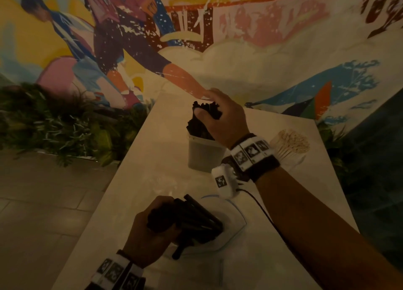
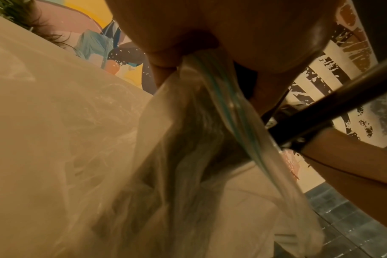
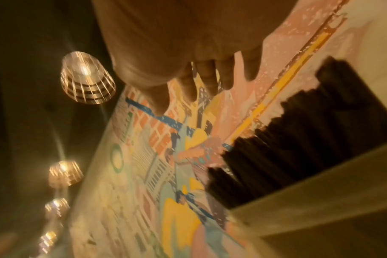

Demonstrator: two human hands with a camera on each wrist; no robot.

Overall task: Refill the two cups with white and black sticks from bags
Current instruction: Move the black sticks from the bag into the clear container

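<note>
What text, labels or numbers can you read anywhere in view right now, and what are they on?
No readable text in any view.
Right wrist band: black-and-white marker squares, patterns only, no letters.
Left wrist band: the same kind of markers, too dark to read.
White camera unit: one marker square, no words.
Wall mural: painted shapes, no legible words.
Bag and cup: no print visible.

The right hand (image 1: 220, 117) is sitting right over the black sticks (image 1: 201, 124) in the cup (image 1: 205, 155), blocking that opening, while the white-stick cup (image 1: 291, 147) is crowding the right side and bare table (image 1: 141, 180) is lying free on the left.
</note>
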